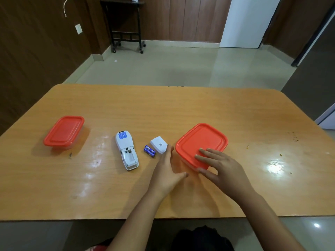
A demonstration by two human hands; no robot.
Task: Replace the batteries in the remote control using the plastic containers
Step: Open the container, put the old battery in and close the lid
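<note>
On the wooden bench (181, 109), far to the left, sits a small rectangular plastic container with a red lid (63, 131), closed and well apart from everything else; further right, near the middle, lies the white remote control (126, 150) face down, a blue label at its far end and its battery compartment open and empty at the near end; just to its right lie two blue batteries (150, 151) side by side on the bench, touching each other; next to them rests the white battery cover (159, 144), loose on the bench and apart from the remote.

The left hand (167, 171) comes next, set on edge with its fingers (167, 153) straight and spread from the thumb, holding nothing; the fingertips reach just beside the battery cover, and the thumb points towards the larger container; whether the fingertips touch the cover cannot be told.

To the right stands the larger square plastic container with a red lid (201, 144), closed, turned at an angle to the bench edge; the right hand (221, 167) lies over its near corner, fingers (204, 153) loosely spread and flat on the lid, the thumb below the rim at the near edge; it grips nothing fully.

Further right the bench carries a few small crumbs (294, 137) and a bright glare.
</note>
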